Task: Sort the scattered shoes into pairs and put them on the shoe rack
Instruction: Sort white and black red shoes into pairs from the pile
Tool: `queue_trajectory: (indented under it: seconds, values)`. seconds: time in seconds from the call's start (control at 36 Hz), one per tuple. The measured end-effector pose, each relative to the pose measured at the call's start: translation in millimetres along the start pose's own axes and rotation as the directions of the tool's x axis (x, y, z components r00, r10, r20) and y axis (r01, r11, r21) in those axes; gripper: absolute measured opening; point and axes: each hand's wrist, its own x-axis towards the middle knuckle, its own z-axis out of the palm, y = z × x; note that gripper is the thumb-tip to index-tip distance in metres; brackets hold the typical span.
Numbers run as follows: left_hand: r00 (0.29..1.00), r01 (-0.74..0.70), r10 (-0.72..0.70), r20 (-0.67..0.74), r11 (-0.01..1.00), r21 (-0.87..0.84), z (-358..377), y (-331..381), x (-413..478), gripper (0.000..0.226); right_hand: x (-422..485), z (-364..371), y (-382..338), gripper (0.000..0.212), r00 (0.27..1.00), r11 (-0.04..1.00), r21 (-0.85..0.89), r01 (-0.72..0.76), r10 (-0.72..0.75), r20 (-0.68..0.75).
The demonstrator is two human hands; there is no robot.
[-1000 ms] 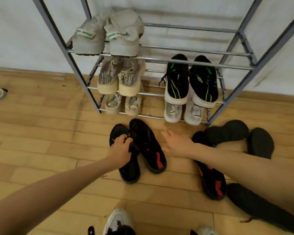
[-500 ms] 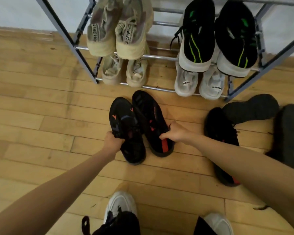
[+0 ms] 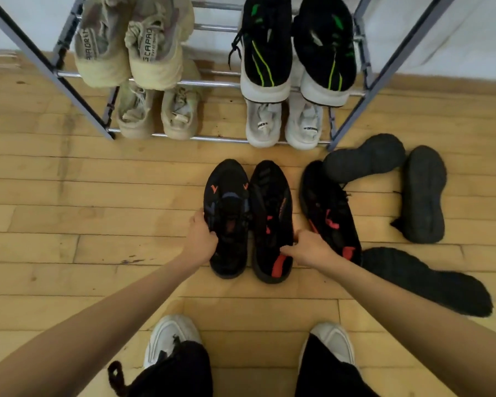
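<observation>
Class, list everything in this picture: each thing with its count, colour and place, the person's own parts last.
shoe rack: one, grey metal, against the wall.
beige shoes: two, higher shelf, left.
cream shoes: two, bottom shelf, left.
black-and-green shoes: two, higher shelf, right.
white shoes: two, bottom shelf, right.
orange-marked black shoe: one, floor centre.
red-tabbed black shoes: two, floor, right of it.
all-black shoes: three, floor, far right.
floor: tan wood planks.
wall: white, behind the rack.
left hand: one, grips the orange-marked black shoe.
right hand: one, pinches the heel of the central red-tabbed shoe.
feet: two, in white trainers, bottom edge.
</observation>
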Motion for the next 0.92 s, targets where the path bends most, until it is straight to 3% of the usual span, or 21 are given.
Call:
queue_trajectory:
  seconds: [0.08,0.17,0.25,0.31,0.39,0.44,0.53,0.67,0.81,0.92]
  values:
    - [0.958,-0.226,0.27,-0.095,0.917,0.33,17.7,9.6,-14.9,0.063,-6.1,-10.4,8.0,0.025,0.988,0.998,-0.012,0.066,-0.067,-0.14]
    - [0.873,-0.398,0.488,-0.002,0.714,0.577,35.5,17.3,-29.5,0.052,-6.3,-22.2,20.8,0.026,0.903,0.981,-0.102,0.168,-0.195,-0.383]
    - [0.916,-0.397,0.334,0.22,0.691,0.604,53.0,23.9,-39.1,0.054,-1.5,-35.7,37.4,0.04,0.81,0.975,-0.161,0.152,-0.217,-0.545]
    - [0.924,-0.381,0.248,0.29,0.644,0.664,62.8,25.4,-42.2,0.065,3.0,-43.6,49.7,0.055,0.813,0.989,-0.145,0.04,-0.117,-0.57]
    - [0.909,-0.414,0.276,0.314,0.504,0.758,71.4,26.9,-45.4,0.076,8.2,-52.5,65.0,0.065,0.909,0.988,0.086,-0.128,0.152,-0.388]
    - [0.909,-0.414,0.269,0.319,0.484,0.771,73.0,28.9,-45.6,0.078,9.8,-55.2,74.0,0.057,0.942,0.971,0.18,-0.158,0.203,-0.267]
    - [0.91,-0.413,0.255,0.327,0.495,0.764,70.4,31.8,-42.4,0.079,12.8,-60.7,84.1,0.041,0.953,0.986,0.089,-0.137,0.156,-0.26]
    - [0.902,-0.422,0.288,0.32,0.443,0.791,66.7,29.6,-35.5,0.071,14.2,-68.3,84.2,0.011,0.981,0.967,0.216,-0.134,0.161,-0.111]
    - [0.89,-0.425,0.346,0.296,0.398,0.813,62.2,27.3,-30.4,0.063,3.8,-69.9,77.0,0.02,0.988,0.877,0.465,-0.122,0.062,0.143]
    - [0.864,-0.466,0.437,0.249,0.509,0.724,60.5,32.3,-25.7,0.043,-6.6,-77.2,67.8,0.019,0.973,0.8,0.592,-0.1,-0.045,0.226]
